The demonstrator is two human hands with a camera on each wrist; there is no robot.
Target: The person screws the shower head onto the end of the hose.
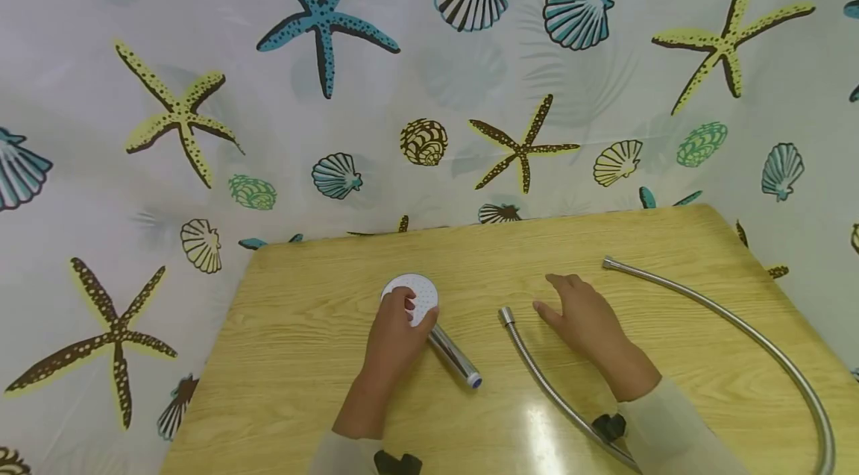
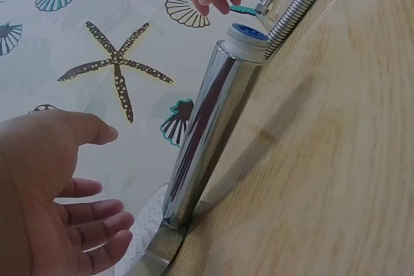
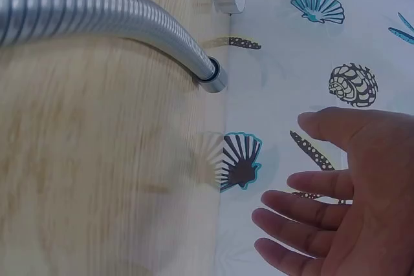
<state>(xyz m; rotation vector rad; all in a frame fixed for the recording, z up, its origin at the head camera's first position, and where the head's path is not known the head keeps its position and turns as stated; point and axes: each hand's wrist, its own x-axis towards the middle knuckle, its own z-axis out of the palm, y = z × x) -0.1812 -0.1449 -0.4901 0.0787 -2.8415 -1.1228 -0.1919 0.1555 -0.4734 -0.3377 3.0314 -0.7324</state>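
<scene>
Nearest the camera: two pale sleeves (image 1: pixel 678 423) with dark wrist mounts (image 1: pixel 397 464) at the near edge. Left hand (image 1: pixel 399 329) is above the shower head (image 1: pixel 423 294), fingers loosely bent, gripping nothing; contact cannot be confirmed. Right hand (image 1: pixel 587 318) is open, nothing held, between the two hose ends.

Shower head lies left of centre on the tabletop (image 1: pixel 302 311), spray face up, handle (image 1: pixel 455 357) pointing near-right. Handle tip seems raised off the wood, probably because the head rests on its rim; blue insert (image 1: pixel 474 381) visible in that end. Left hose length (image 1: pixel 546 387) has its fitting just right of the handle; right length (image 1: pixel 757 338) bows widely, presumably from the metal's stiffness. Whether they join is out of view.

Containers: none seen. Patterned curtain (image 1: pixel 376 117) stands behind.
</scene>
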